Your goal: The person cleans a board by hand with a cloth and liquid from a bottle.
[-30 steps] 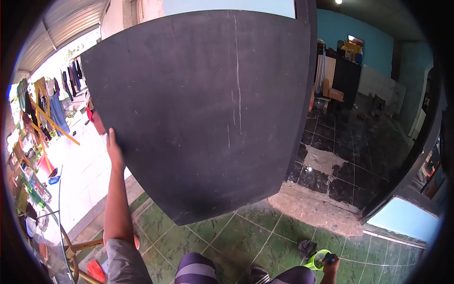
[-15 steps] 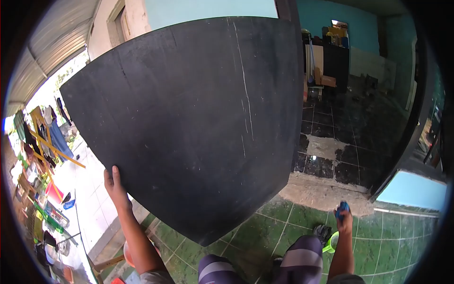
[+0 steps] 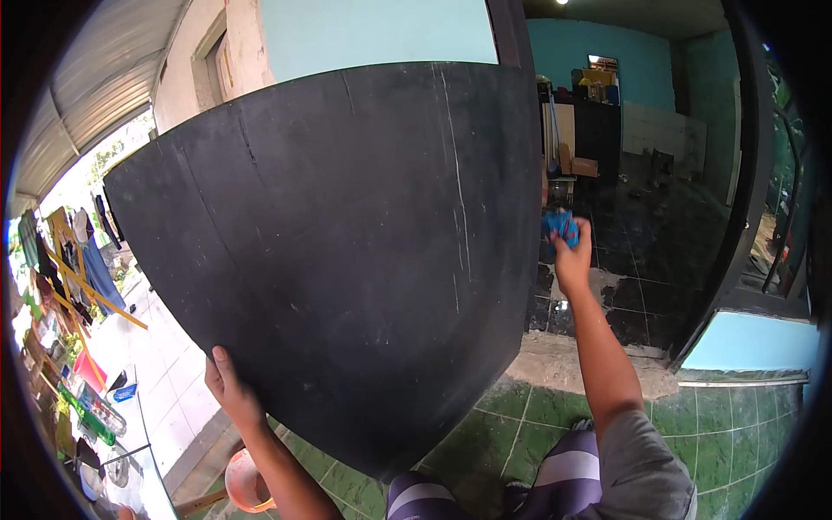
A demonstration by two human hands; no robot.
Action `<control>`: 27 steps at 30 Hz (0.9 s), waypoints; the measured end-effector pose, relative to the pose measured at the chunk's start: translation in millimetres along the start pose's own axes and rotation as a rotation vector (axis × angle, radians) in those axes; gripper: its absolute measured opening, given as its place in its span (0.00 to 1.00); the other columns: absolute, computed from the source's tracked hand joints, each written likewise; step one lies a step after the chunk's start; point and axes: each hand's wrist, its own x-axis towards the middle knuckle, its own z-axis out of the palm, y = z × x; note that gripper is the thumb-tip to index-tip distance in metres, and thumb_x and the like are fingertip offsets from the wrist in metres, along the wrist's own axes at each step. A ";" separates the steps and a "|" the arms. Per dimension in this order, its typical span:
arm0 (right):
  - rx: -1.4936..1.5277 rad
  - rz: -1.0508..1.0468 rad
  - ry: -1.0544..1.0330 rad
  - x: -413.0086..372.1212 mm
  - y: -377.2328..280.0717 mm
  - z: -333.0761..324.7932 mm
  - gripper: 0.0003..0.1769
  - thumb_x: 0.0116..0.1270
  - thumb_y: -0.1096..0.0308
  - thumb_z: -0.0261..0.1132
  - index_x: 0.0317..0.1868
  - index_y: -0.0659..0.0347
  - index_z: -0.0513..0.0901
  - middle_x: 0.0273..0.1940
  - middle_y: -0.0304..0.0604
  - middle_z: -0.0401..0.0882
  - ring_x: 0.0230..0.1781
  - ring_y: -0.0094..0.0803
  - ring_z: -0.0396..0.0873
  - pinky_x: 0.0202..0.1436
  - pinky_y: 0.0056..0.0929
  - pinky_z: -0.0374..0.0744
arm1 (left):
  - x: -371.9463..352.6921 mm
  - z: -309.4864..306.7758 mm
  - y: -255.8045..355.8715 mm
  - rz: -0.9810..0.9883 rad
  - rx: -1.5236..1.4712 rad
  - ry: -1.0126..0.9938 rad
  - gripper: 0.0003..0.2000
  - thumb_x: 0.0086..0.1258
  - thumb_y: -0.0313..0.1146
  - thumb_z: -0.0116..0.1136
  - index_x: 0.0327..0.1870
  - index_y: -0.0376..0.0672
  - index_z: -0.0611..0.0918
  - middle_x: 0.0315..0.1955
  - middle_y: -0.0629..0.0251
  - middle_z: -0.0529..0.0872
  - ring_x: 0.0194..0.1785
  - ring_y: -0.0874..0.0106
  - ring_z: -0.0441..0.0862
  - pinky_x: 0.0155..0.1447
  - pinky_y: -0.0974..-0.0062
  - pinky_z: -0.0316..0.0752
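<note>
A large black door point(image 3: 347, 234) with pale scratches and dark streaks down its face fills the middle of the head view. My left hand point(image 3: 232, 388) grips its left edge low down, thumb on the front and the other fingers hidden behind. To the right of the door, my right hand point(image 3: 574, 256) is raised in front of the doorway, closed around a crumpled blue cloth point(image 3: 562, 225). The cloth is close to the door's right edge; whether it touches cannot be made out.
An orange bucket point(image 3: 247, 482) stands on the green tiled floor point(image 3: 494, 433) by my left arm. Through the doorway are dark tiles, boxes point(image 3: 583, 166) and a worn concrete sill point(image 3: 555, 347). Clothes point(image 3: 102, 276) hang outside at left, above scattered household things.
My right hand has risen from low at the right up beside the door with the blue cloth. The left hand and door appear lower in view. The orange bucket shows more.
</note>
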 end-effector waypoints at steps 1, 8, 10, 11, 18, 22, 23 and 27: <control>-0.020 0.027 0.085 16.3 -3.3 17.3 0.24 0.65 0.79 0.70 0.60 0.61 0.73 0.52 0.43 0.78 0.49 0.27 0.77 0.55 0.29 0.77 | -4.1 3.1 4.3 0.005 0.003 0.008 0.25 0.85 0.48 0.51 0.60 0.29 0.80 0.50 0.60 0.87 0.51 0.74 0.82 0.60 0.75 0.74; -0.003 0.035 0.349 74.7 -31.6 150.5 0.34 0.69 0.70 0.69 0.75 0.55 0.69 0.61 0.62 0.79 0.63 0.57 0.79 0.66 0.45 0.75 | -14.3 8.0 15.2 0.060 0.055 0.037 0.26 0.84 0.51 0.52 0.58 0.29 0.81 0.50 0.61 0.87 0.51 0.75 0.82 0.59 0.76 0.74; -0.041 -0.057 0.157 49.4 -50.3 190.9 0.36 0.70 0.69 0.67 0.77 0.51 0.67 0.66 0.65 0.76 0.66 0.63 0.76 0.68 0.48 0.73 | -14.9 3.3 15.7 0.044 0.064 0.026 0.26 0.84 0.50 0.52 0.60 0.30 0.80 0.52 0.60 0.86 0.54 0.73 0.81 0.62 0.75 0.73; 0.125 -0.092 0.090 16.5 -101.4 197.5 0.33 0.70 0.69 0.67 0.75 0.55 0.69 0.69 0.63 0.74 0.71 0.65 0.71 0.72 0.48 0.70 | -14.9 5.2 16.2 0.031 0.041 0.036 0.26 0.84 0.49 0.52 0.61 0.30 0.80 0.53 0.59 0.86 0.54 0.72 0.81 0.63 0.74 0.72; 0.129 -1.089 -0.495 -61.0 -191.4 206.7 0.28 0.69 0.50 0.69 0.67 0.50 0.81 0.70 0.50 0.76 0.77 0.48 0.68 0.81 0.57 0.55 | -21.9 9.1 26.5 -0.053 -0.055 0.066 0.24 0.83 0.49 0.54 0.61 0.33 0.80 0.53 0.60 0.86 0.55 0.71 0.82 0.64 0.72 0.74; 0.107 -0.712 -0.095 65.6 -124.1 204.1 0.25 0.73 0.58 0.64 0.69 0.52 0.79 0.72 0.55 0.73 0.78 0.55 0.64 0.82 0.57 0.53 | -31.0 18.7 34.9 -0.075 -0.063 0.126 0.23 0.83 0.49 0.54 0.59 0.34 0.81 0.53 0.61 0.86 0.54 0.72 0.81 0.63 0.73 0.73; 0.001 -0.570 0.053 98.8 -97.3 202.6 0.26 0.78 0.57 0.59 0.72 0.54 0.76 0.77 0.56 0.66 0.80 0.59 0.58 0.82 0.58 0.53 | -32.7 16.1 33.7 -0.059 -0.047 0.110 0.23 0.83 0.49 0.53 0.59 0.34 0.81 0.53 0.61 0.86 0.55 0.72 0.81 0.63 0.73 0.73; -0.073 0.101 0.174 152.5 -62.2 189.5 0.33 0.79 0.47 0.57 0.77 0.55 0.68 0.76 0.60 0.65 0.79 0.63 0.58 0.79 0.55 0.59 | -34.0 2.9 26.4 -0.031 0.025 0.079 0.24 0.84 0.50 0.52 0.59 0.33 0.80 0.52 0.60 0.85 0.55 0.72 0.80 0.64 0.73 0.72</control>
